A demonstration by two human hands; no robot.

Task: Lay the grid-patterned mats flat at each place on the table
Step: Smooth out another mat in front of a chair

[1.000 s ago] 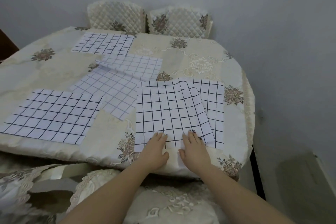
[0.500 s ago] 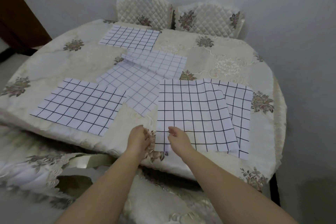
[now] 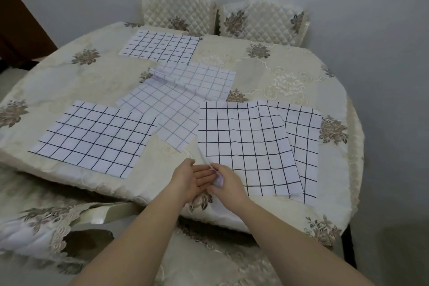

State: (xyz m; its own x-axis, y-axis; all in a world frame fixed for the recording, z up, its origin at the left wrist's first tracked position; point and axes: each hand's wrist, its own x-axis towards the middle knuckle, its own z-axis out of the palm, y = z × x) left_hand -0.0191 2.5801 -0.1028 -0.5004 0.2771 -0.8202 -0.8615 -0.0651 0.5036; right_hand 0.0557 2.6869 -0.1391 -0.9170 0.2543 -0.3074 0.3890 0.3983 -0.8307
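Right hand [image 3: 226, 181] pinching near-left corner of top grid mat [image 3: 246, 146], corner curling up off cloth. Left hand [image 3: 192, 177] lying just beside it, fingers straight and relaxed, tips meeting right hand; I cannot tell whether they are touching mat. I am seeing top grid mat lying over second mat [image 3: 304, 132], which is showing along right side. Left mat [image 3: 92, 137] lying flat near table edge. Centre mat [image 3: 167, 114] sitting between them, rumpled mat [image 3: 202, 79] overlapping its far end. Far mat [image 3: 160, 47] lying flat before quilted chair back [image 3: 178, 11] and second chair back [image 3: 262, 23]. Floral tablecloth [image 3: 290, 76] covering table.
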